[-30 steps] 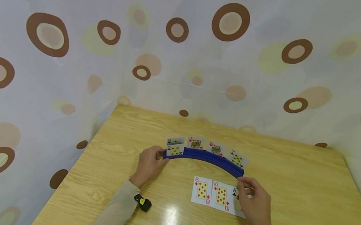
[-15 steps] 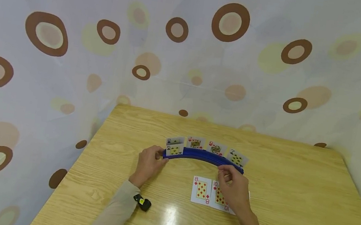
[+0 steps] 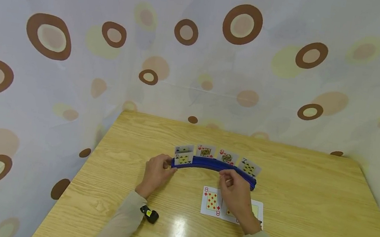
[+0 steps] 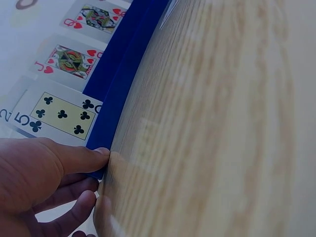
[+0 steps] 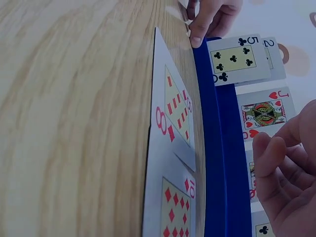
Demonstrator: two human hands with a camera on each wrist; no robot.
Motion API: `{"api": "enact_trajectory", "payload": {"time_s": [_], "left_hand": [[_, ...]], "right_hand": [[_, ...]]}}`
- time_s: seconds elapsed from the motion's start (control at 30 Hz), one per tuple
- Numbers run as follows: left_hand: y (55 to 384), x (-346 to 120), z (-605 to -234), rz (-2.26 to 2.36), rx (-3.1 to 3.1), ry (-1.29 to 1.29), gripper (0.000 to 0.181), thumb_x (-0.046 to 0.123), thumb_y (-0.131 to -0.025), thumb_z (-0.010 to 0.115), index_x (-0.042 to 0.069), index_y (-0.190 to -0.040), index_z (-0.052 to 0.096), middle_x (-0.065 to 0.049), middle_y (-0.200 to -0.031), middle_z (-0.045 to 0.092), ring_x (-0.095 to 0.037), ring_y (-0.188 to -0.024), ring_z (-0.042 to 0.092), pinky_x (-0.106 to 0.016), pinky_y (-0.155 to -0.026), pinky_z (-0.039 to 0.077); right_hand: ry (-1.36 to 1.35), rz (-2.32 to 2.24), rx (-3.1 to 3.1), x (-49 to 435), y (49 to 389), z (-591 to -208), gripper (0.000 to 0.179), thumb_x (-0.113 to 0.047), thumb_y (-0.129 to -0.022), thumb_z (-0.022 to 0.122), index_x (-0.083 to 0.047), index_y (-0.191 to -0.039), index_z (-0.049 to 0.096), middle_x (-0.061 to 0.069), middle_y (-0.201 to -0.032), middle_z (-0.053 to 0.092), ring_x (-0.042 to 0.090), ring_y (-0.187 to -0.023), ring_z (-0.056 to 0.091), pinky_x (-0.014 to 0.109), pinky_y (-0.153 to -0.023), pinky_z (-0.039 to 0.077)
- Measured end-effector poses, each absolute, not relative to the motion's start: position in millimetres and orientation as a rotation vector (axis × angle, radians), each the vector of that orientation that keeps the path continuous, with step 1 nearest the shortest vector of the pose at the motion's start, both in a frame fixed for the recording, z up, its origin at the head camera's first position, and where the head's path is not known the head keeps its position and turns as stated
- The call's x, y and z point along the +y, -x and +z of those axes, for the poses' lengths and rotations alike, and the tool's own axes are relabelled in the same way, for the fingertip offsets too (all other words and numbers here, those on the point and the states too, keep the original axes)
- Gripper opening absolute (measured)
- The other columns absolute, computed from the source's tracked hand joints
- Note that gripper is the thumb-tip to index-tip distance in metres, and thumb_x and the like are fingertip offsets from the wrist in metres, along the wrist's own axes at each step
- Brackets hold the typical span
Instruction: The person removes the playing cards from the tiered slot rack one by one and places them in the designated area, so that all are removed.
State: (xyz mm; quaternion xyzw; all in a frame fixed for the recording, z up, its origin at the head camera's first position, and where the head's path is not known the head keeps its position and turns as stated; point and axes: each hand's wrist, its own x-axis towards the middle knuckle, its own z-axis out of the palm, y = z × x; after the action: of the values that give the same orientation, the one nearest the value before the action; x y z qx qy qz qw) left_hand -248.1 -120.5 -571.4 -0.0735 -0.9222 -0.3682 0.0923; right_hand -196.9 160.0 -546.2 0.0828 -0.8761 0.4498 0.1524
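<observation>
My left hand (image 3: 157, 172) pinches the left end of a curved blue card holder (image 3: 205, 162), its thumb on the front edge in the left wrist view. A five of clubs (image 4: 61, 116) stands in the front slot at that end, partly covering a two behind it. Further along the back slot stand a jack of hearts (image 3: 205, 151), a queen of hearts (image 3: 227, 157) and a seven of clubs (image 3: 248, 167). My right hand (image 5: 291, 168) is at the front of the holder, right of its middle, fingers loosely bent with no card between them.
On the wooden table (image 3: 106, 220), in front of the holder, an eight of diamonds (image 3: 212, 200), a ten of diamonds (image 5: 175, 207) and another card (image 3: 257, 209) lie in a row, partly under my right hand and wrist. Patterned cloth (image 3: 197, 63) hangs behind the table.
My right hand has moved left from the holder's right end toward its middle, passing over the cards on the table. The left hand stays at the left end.
</observation>
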Motion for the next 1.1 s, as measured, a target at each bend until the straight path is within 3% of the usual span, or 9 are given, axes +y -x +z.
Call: {"api": "enact_trajectory", "payload": {"time_s": [0.9,1.1], "left_hand": [[247.7,-121.7,-571.7,-1.092,-2.727,0.225,0.022,0.015,-0.091,0.090,0.004,-0.108,0.081,-0.010,-0.098,0.082,-0.017,-0.082,0.067,-0.037,-0.080,0.052],[248.2,-121.1,-573.0,-1.093,-2.741,0.215,0.022,0.016,-0.092,0.089,0.005,-0.110,0.081,-0.009,-0.099,0.082,-0.015,-0.082,0.063,-0.035,-0.080,0.049]], "right_hand": [[-0.199,1.437,-2.547,129.8,219.4,-552.3,0.015,-0.006,-0.104,0.070,-0.002,-0.117,0.077,0.010,-0.095,0.079,0.009,-0.073,0.069,0.023,-0.067,0.055],[-0.223,1.462,-2.548,120.3,221.5,-551.7,0.015,-0.004,-0.104,0.070,0.000,-0.117,0.077,0.014,-0.096,0.079,0.017,-0.074,0.071,0.022,-0.066,0.055]]}}
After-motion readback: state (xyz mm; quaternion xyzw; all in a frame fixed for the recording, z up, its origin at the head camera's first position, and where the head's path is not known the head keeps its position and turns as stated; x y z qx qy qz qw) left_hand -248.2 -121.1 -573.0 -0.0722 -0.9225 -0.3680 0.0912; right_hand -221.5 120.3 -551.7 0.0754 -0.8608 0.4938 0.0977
